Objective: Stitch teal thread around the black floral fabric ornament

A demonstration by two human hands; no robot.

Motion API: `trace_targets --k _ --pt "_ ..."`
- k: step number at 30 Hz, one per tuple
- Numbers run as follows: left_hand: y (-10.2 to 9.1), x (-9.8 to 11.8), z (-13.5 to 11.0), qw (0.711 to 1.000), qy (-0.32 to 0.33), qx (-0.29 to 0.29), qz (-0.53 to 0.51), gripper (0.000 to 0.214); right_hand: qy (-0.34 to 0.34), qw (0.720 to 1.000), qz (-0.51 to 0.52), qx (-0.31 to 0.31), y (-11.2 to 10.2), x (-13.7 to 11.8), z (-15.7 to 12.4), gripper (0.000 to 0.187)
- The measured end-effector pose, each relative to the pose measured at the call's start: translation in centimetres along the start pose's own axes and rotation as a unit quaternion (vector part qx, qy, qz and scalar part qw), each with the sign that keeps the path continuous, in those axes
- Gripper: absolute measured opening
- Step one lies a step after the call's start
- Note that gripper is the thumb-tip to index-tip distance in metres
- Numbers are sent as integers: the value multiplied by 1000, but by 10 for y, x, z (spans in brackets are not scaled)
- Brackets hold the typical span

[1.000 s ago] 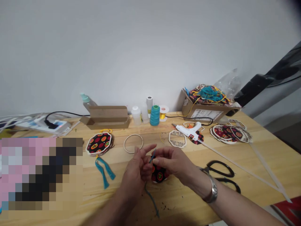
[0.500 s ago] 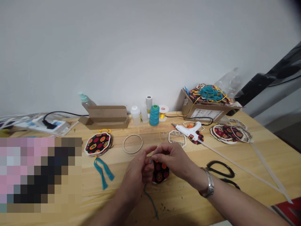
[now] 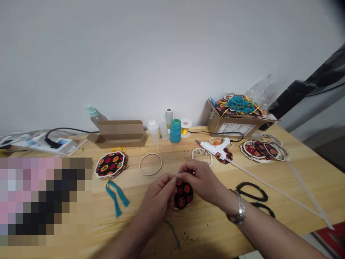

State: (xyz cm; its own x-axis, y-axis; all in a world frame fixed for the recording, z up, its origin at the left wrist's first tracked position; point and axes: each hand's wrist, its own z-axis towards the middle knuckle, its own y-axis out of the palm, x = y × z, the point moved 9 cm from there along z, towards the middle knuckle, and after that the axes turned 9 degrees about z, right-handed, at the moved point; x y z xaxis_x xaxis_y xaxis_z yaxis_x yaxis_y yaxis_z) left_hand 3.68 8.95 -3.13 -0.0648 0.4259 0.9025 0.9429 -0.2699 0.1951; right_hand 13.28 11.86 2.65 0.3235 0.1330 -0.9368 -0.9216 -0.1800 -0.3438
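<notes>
Left of centre: finished fabric pieces (image 3: 110, 164), stacked flat; a teal tassel (image 3: 116, 194) trails loose below them.
Centre, far: wooden ring (image 3: 150, 164), lying flat, apart from the hands.
Centre, near: left hand (image 3: 159, 197), fingertips closed on the top edge of the padded fabric disc (image 3: 183, 194), which is tilted up off the table (image 3: 296, 180), apparently so that edge faces the fingers.
Below it: teal cord (image 3: 172, 233), slack toward the near edge.
Right of the disc: right hand (image 3: 202, 180), pinched shut on the same edge, meeting the left hand's fingertips.
Right: glue gun (image 3: 215, 148) and scissors (image 3: 253, 197), set within reach.
</notes>
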Motion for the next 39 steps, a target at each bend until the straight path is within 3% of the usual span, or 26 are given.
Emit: trace_targets --k 4,7,11,15,22,35,39 --pt "-5 4 -1 999 15 29 13 21 -24 999 -43 23 -13 -2 3 8" --pt "-12 5 -1 998 21 61 -5 18 -35 985 -161 59 -31 -3 4 8" --pt "-13 3 2 996 12 62 -59 16 11 949 -314 5 -31 11 2 15" --pt "-12 3 3 994 8 55 -98 17 30 922 -383 -50 -16 18 -3 18" --pt "-12 2 4 993 5 45 -110 18 48 903 -422 -67 -7 18 -6 17" --pt "-12 3 1 994 4 44 -101 19 18 871 -487 -69 10 26 -7 18" --pt "-12 1 2 994 1 47 -99 17 6 879 -473 -66 7 26 -6 18"
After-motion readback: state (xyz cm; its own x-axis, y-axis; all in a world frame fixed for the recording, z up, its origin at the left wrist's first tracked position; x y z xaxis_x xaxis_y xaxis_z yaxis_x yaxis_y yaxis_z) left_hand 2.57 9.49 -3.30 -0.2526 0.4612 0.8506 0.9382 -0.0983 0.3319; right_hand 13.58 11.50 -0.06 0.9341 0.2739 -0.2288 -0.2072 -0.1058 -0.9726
